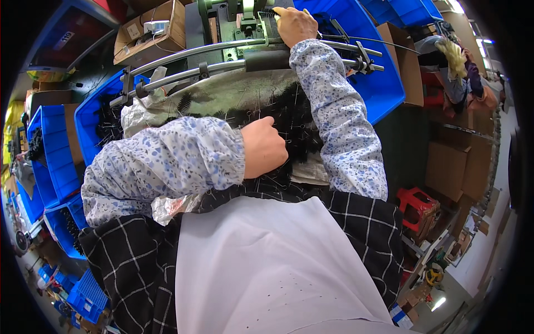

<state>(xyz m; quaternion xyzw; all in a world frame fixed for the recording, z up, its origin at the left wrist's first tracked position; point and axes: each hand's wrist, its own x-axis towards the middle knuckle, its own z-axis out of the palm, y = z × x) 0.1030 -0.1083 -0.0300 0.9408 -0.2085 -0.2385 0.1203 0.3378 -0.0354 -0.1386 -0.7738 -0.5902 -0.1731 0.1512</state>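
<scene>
My right hand (296, 28) is up at the machine (236, 28), its fingers closed, with something yellow at a fingertip. A small black wire brush (266, 14) sticks out to the left of those fingertips, so the hand appears to pinch its end. Lower down, my left hand (263, 147) is curled closed over a pile of black wire brushes (297, 117); what lies inside its fingers is hidden. The brushes, with thin wire stems, lie on a greyish cloth (222, 92) in front of me. A single brush (184, 103) lies left of the pile.
Curved metal rails (189, 53) cross between me and the machine. Blue bins stand at the right (378, 83) and left (86, 119). A cardboard box (150, 30) sits at the far left. A red stool (417, 206) is at right; another person (456, 67) works beyond.
</scene>
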